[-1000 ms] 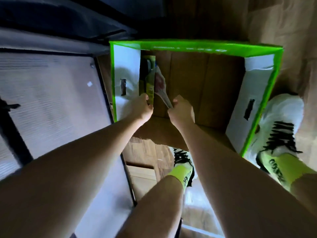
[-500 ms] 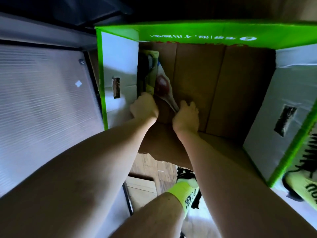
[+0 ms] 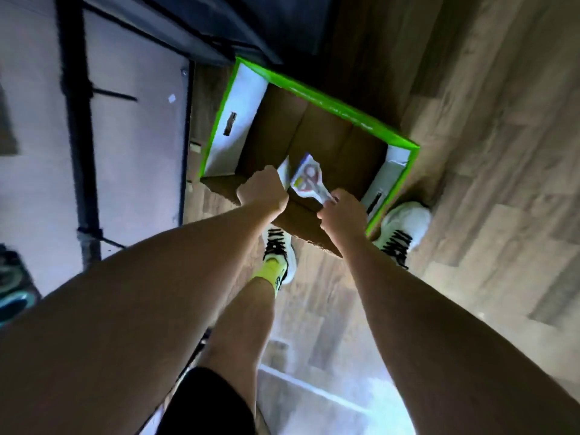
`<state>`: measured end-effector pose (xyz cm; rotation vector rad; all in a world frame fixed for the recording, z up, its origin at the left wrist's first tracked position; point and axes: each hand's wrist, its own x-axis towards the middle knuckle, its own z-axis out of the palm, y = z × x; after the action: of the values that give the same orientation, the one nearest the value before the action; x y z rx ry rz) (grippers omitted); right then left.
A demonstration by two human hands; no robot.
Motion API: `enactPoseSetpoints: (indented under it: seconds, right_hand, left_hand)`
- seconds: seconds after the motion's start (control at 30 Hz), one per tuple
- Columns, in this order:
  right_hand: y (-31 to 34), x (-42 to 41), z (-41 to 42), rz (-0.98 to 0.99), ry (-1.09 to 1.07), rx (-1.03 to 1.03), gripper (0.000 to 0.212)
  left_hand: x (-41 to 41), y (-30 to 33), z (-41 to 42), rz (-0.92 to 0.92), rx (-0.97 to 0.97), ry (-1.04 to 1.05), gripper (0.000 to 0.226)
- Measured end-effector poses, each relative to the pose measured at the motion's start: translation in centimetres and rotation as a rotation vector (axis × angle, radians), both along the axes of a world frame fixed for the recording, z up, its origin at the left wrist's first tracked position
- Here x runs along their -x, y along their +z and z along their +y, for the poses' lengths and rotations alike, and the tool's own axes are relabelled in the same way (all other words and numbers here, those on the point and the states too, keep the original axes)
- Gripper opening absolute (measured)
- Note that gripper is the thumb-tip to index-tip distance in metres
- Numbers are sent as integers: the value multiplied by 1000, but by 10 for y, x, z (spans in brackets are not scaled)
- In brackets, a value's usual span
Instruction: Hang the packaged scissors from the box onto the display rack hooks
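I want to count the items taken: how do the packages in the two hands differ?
The left hand grips a pale flat package, mostly hidden behind its fingers; its contents cannot be told. The right hand pinches a white package of red-handled scissors by one end, fully visible. Both packages are above the green-edged cardboard box.

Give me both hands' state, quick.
Left hand: fingers curled, gripping a white packet over the box.
Right hand: fingers pinching the lower end of a scissors packet.
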<state>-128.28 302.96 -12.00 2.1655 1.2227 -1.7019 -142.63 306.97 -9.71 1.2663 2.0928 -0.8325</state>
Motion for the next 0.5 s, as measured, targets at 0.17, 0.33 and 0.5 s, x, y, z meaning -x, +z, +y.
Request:
enactPoseSetpoints:
  seconds: [0.17, 0.33, 0.5]
  right_hand:
    - [121, -21, 28, 117, 36, 43, 8]
    - [236, -14, 48, 194, 276, 123, 12]
    - [357, 7, 41, 245, 326, 276, 17]
  left_hand:
    - [-19, 120, -7, -61, -50, 170, 32]
    - [-25, 251, -15, -85, -178, 334, 21]
    - [-8, 368, -54, -129, -298, 400, 14]
